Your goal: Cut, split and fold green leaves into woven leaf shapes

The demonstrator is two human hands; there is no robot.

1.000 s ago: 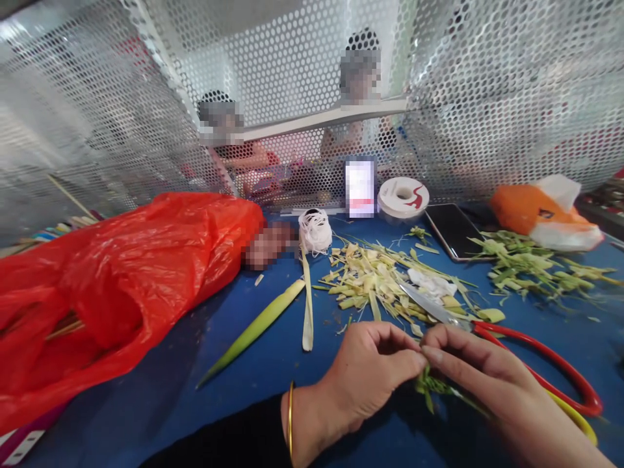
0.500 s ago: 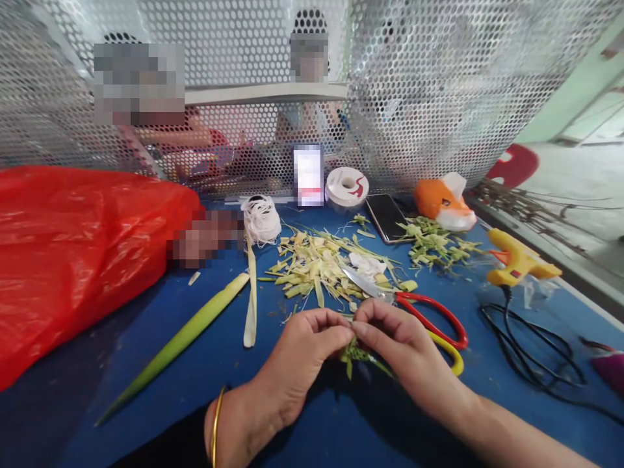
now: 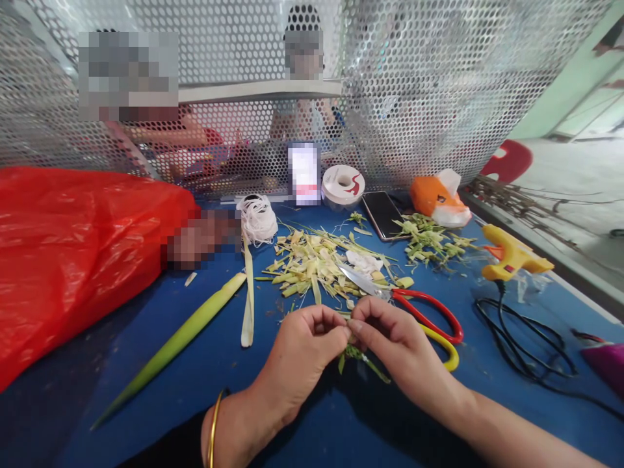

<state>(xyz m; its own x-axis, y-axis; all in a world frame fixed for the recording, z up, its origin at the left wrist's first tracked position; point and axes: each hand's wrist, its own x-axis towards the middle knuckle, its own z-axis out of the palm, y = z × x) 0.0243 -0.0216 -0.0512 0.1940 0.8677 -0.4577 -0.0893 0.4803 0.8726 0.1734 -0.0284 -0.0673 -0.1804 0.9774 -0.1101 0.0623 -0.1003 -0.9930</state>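
My left hand [image 3: 302,348] and my right hand [image 3: 394,344] meet fingertip to fingertip low over the blue table [image 3: 205,403]. Both are closed in a pinch on a small green leaf piece [image 3: 358,356] that hangs under the fingers. Just behind my right hand lie scissors with red and yellow handles [image 3: 424,315], blades pointing up-left into a pile of pale leaf cuttings [image 3: 312,263]. A long green leaf [image 3: 180,341] and a pale leaf strip [image 3: 247,299] lie to the left of my hands.
A big red plastic bag [image 3: 73,240] fills the left side. A ball of white thread [image 3: 257,218], a white tape roll [image 3: 344,185], a phone [image 3: 383,214], an orange bag [image 3: 439,198], a yellow glue gun [image 3: 511,260] with black cable [image 3: 521,338] lie about. Two people sit behind a perforated metal screen [image 3: 414,97].
The view swung to the right over the last second, bringing the glue gun and cable into sight. My hands stayed together, pinching the green piece, with only small finger shifts.
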